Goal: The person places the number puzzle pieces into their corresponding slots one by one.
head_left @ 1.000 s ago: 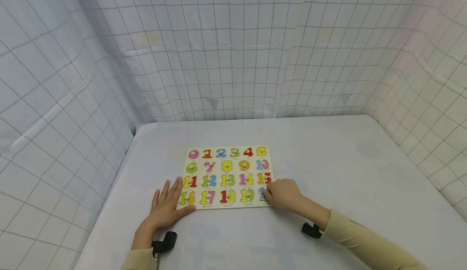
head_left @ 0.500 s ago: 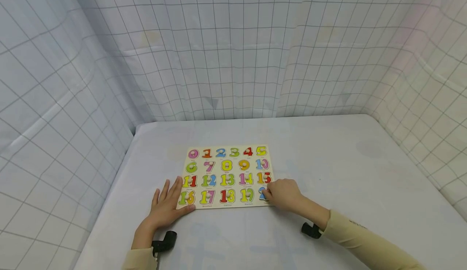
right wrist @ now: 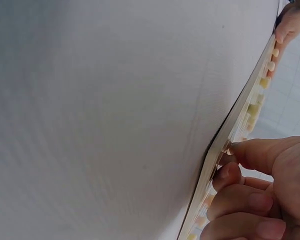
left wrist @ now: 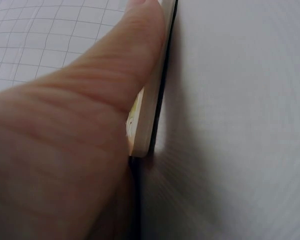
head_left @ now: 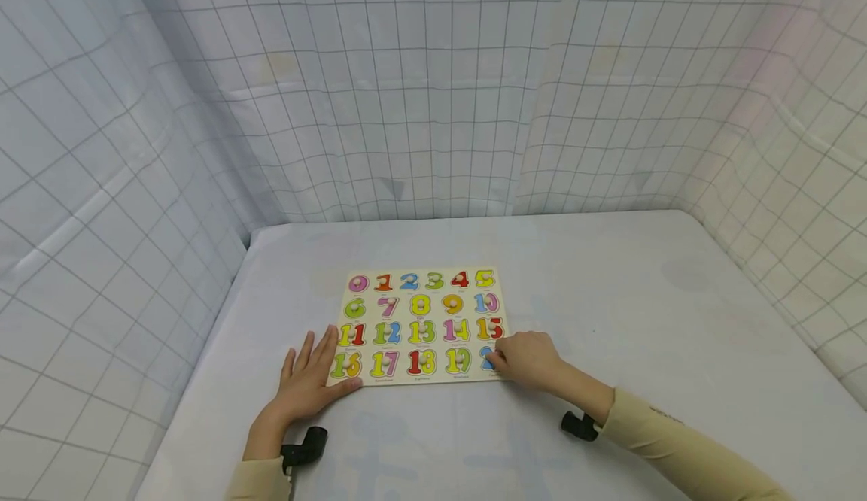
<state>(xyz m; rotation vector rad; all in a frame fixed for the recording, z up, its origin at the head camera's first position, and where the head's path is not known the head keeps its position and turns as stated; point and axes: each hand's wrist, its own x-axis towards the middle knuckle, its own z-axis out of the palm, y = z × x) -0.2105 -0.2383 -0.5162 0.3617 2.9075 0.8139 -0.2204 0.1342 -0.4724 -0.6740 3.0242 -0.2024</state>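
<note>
A wooden number puzzle board (head_left: 406, 382) with rows of colourful knobbed number pieces lies flat on the white-covered table. My left hand (head_left: 305, 384) rests spread at its lower left corner, the fingers along the left side and the thumb over the front edge. In the left wrist view the thumb (left wrist: 125, 55) lies across the board's edge (left wrist: 149, 120). At the lower right corner my right hand (head_left: 531, 362) pinches the knob of a blue number piece (head_left: 485, 358), seated at its spot. That hand hides the piece's right part. The right wrist view shows thumb and forefinger meeting at the knob (right wrist: 228, 159).
The other pieces, such as the yellow 5 (head_left: 485, 279) and the red and yellow 18 (head_left: 422, 362), sit in their spots. White grid-patterned curtains (head_left: 433, 110) enclose the table (head_left: 630, 298) at the back and both sides. Each wrist carries a small black camera (head_left: 305, 447).
</note>
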